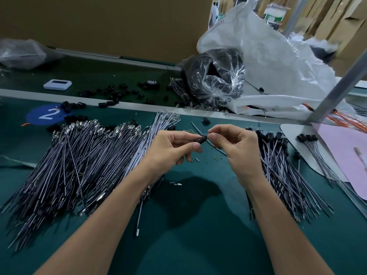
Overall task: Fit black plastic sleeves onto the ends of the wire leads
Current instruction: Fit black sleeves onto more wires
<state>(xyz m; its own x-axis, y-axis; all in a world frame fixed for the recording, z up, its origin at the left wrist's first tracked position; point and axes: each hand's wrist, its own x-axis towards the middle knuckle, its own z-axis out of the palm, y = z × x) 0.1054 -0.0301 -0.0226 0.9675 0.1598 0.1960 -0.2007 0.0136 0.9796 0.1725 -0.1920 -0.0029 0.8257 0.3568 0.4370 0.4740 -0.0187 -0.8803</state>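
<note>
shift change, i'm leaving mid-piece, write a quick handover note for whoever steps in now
Left hand pinches a small black plastic sleeve; right hand pinches a thin grey wire lead at the sleeve's end, above the green mat.
Done: the heap of sleeved leads on the right.
To do: the big heap of bare grey leads on the left; loose black sleeves lie behind it.
</note>
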